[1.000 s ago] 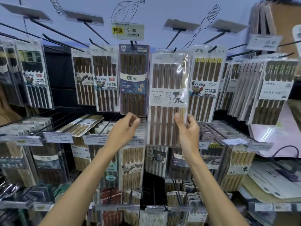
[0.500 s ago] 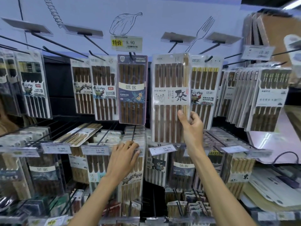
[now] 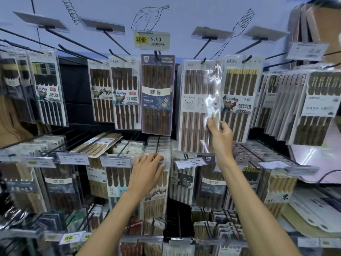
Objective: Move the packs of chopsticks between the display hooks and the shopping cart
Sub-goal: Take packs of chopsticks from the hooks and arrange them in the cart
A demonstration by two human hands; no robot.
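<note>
- Since my left hand [image 3: 147,170] dropped a second ago, it rests slack on a lower clear chopstick pack [image 3: 156,197].
- My right hand [image 3: 220,133] pinches the clear pack of brown wooden chopsticks [image 3: 193,108] at the black wire hook [image 3: 203,60].

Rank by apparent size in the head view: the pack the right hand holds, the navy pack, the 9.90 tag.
1. The held pack, pinched by the right hand; it may look bigger partly from nearness.
2. The navy pack.
3. The 9.90 tag, clearly smallest.

Right hand [image 3: 220,133] pinches white pack [image 3: 195,109] hanging on hook [image 3: 203,60]. Left hand [image 3: 147,169] rests on lower packs [image 3: 156,183].
</note>
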